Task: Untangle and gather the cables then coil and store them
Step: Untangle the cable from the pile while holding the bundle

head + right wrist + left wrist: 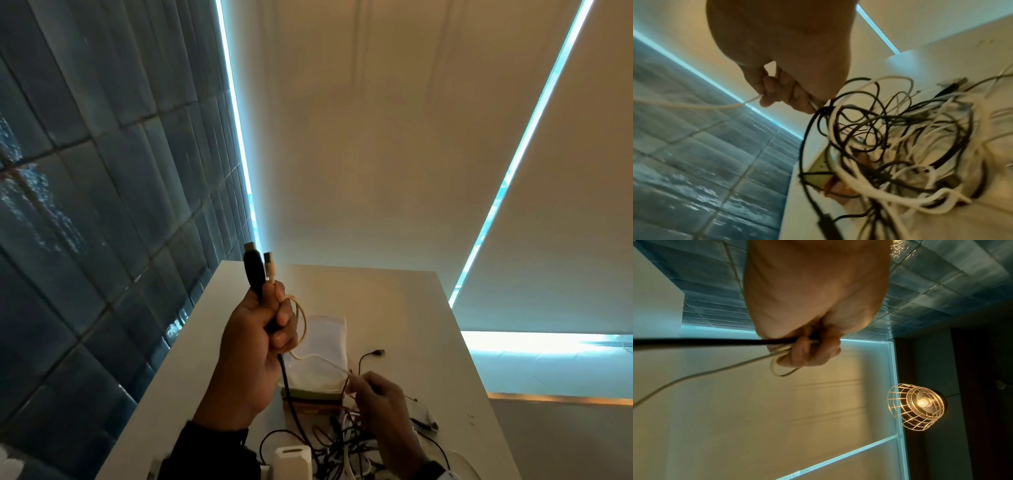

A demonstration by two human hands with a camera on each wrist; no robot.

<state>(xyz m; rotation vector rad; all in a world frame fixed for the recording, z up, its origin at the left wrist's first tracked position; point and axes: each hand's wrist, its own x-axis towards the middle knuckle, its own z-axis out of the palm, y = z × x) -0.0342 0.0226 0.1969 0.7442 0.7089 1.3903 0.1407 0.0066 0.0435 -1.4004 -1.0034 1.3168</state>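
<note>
Hands in view: 2, the left hand [255, 337] and the right hand [378, 397].
Cables in left hand: 2, one black cable [254, 270] and one white cable [301, 320], each showing 1 plug above the fist.
Cables pinched by right hand: 1, the same white cable.
Cable tangle [906, 146] on table [411, 301]: 1 heap, black and white strands mixed, number cannot be counted.
White pouch [323, 346]: 1.
White adapter block [293, 462]: 1.
Wire-cage lamp [917, 406]: 1.
</note>
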